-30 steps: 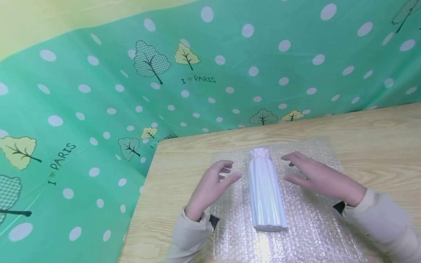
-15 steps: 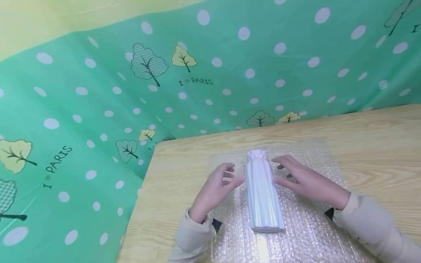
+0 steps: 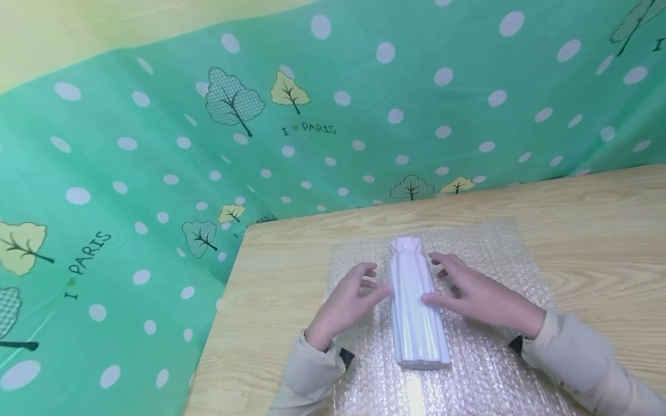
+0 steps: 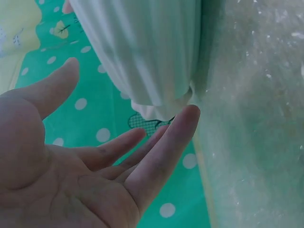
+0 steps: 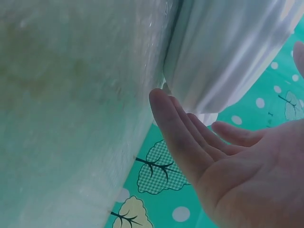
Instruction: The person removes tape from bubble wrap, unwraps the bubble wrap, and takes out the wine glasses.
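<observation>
A glossy white fluted vase (image 3: 417, 312) with a faceted, pinkish neck lies on its side, its neck toward the far edge of the table. Under it spreads a sheet of clear bubble wrap (image 3: 489, 358). My left hand (image 3: 344, 303) is at the vase's left side, fingers relaxed and thumb tip right at its edge. On the other side, my right hand (image 3: 478, 294) has its thumb overlapping the vase's right edge in the head view. Both wrist views show loosely extended fingers beside the vase (image 4: 147, 47), palms facing it.
The light wooden table (image 3: 281, 277) extends left and right of the bubble wrap. Behind it and along the left side hangs a green curtain (image 3: 312, 167) with white dots and printed trees.
My right hand has moved left, bringing its thumb over the vase's edge. My left hand has come slightly right, closer to the vase. The vase stays put on the wrap.
</observation>
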The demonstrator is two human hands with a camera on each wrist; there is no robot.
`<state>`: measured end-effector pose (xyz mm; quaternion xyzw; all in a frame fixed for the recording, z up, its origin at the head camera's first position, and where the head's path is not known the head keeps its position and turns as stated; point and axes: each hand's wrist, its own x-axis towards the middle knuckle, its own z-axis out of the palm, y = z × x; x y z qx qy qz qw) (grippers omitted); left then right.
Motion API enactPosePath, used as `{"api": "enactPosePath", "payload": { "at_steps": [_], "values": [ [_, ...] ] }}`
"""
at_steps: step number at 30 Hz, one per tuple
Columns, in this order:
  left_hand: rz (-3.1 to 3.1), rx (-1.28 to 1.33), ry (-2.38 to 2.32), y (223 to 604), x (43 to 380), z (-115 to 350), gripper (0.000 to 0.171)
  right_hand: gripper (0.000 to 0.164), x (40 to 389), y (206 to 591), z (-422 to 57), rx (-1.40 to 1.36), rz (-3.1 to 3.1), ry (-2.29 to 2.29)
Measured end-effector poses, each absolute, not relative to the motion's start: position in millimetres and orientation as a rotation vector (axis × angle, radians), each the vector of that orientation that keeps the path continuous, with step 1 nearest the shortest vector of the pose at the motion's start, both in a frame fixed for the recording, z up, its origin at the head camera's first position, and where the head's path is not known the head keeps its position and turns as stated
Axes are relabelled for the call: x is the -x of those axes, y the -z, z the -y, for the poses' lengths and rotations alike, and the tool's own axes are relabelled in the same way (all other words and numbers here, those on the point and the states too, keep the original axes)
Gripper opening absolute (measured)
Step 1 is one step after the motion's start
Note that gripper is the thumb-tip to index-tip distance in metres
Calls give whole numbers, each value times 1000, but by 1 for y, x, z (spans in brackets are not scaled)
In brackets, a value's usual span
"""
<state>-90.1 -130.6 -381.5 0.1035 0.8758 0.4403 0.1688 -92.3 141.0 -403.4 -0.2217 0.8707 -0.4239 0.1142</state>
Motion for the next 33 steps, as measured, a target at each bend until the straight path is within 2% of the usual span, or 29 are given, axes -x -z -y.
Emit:
{"api": "enactPosePath", "payload": {
  "at_steps": [6, 19, 28, 33],
  "values": [
    [-2437, -320, -1243, 385, 90, 128, 74, 90, 90, 404, -137, 678, -2531, 1268],
    [-2384, -391, -1247, 388, 89, 123, 61, 86, 88, 405, -136, 667, -2408, 1323],
    [-2339, -392, -1290, 393, 89, 125, 60, 88, 87, 404, -134, 656, -2309, 1402],
    [-2283, -401, -1332, 392, 90, 123, 66, 87, 88, 405, -135, 611, -2236, 1433]
  ]
}}
